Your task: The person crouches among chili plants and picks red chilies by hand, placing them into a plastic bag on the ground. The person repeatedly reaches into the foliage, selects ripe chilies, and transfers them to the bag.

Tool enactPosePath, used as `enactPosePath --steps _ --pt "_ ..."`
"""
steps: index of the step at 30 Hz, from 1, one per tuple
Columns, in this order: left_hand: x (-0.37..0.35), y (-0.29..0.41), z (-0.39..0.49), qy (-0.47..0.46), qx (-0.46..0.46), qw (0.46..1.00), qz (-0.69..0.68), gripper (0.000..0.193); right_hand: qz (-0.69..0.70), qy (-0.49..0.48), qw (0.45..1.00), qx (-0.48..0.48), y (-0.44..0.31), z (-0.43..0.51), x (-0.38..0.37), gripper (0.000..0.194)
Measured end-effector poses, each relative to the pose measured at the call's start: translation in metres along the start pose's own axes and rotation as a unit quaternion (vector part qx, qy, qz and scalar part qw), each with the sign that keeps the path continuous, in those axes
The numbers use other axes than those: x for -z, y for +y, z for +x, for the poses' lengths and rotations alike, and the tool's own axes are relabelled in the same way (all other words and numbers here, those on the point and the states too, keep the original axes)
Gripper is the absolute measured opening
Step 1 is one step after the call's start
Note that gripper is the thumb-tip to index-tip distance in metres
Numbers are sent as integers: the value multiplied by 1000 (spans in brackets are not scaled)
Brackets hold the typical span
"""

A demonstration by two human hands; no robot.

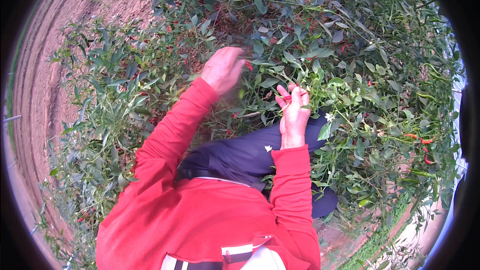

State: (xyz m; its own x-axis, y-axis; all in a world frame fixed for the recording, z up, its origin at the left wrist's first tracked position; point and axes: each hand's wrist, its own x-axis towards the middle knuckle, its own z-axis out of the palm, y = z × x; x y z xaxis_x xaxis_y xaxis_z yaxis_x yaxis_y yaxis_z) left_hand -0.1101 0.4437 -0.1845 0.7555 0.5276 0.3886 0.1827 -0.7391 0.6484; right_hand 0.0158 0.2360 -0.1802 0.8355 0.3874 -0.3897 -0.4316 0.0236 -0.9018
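Red chili pepper plants surround me as I look down at my red sleeves and dark trousers. My left hand (224, 68) is among the leaves, its back towards the camera; a red chili pepper (248, 66) shows right beside its fingertips, and whether the fingers grip it cannot be told. To the right, my right hand (294, 110) is turned palm up, its fingers curled around a red chili pepper (288, 98). Leafy stems (318, 78) with small white flowers touch and partly surround the right hand.
Dense pepper foliage (112, 78) stands ahead and on both sides. More red chilies (426, 141) and green chilies (427, 96) hang at the right. Furrowed bare soil (48, 63) lies at the far left. A strip of low grass (360, 255) runs at the lower right.
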Motion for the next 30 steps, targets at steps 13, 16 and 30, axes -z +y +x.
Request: enactPosePath --steps 13,16,30 --pt "-34 59 -48 -234 37 967 91 59 19 -65 997 -22 -19 -19 0 24" --pt "-44 60 -54 -234 38 965 113 50 42 -175 983 -31 -29 -23 -10 24" --pt "-63 56 -79 -174 14 971 165 62 -62 -74 990 -103 16 54 -38 19"
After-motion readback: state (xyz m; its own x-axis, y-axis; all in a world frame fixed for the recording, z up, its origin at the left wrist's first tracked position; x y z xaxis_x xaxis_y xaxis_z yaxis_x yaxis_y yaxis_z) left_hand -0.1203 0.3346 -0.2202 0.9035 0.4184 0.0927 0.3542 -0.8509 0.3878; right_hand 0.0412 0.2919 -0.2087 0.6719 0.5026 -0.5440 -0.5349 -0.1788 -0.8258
